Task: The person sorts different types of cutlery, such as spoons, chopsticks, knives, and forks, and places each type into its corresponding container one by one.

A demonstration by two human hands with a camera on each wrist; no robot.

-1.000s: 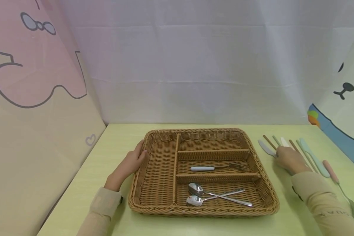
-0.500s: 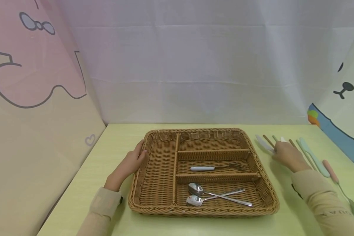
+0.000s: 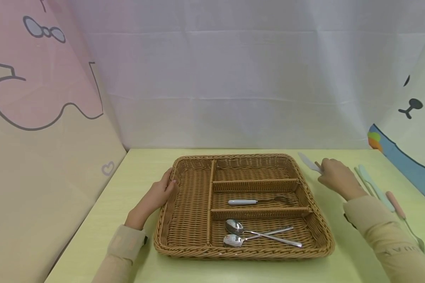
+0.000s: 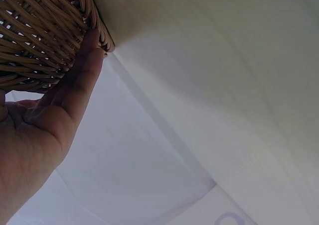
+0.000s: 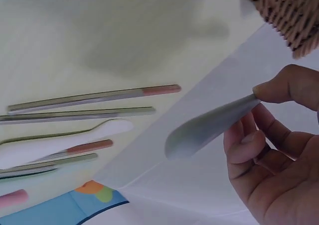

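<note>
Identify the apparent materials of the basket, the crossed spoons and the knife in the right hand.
Basket: brown woven strands, slight sheen; rattan or plastic imitation, unclear.
Spoons: probably polished steel, from their bright silvery highlights.
Knife: pale, smooth, dull surface; perhaps plastic or coated metal.

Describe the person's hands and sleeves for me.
The left hand and right hand are gloveless. Both beige sleeves end in wide cuffs, each with a small dark piece showing at its edge; dark lettering, too small to read fully, marks the right sleeve.
</note>
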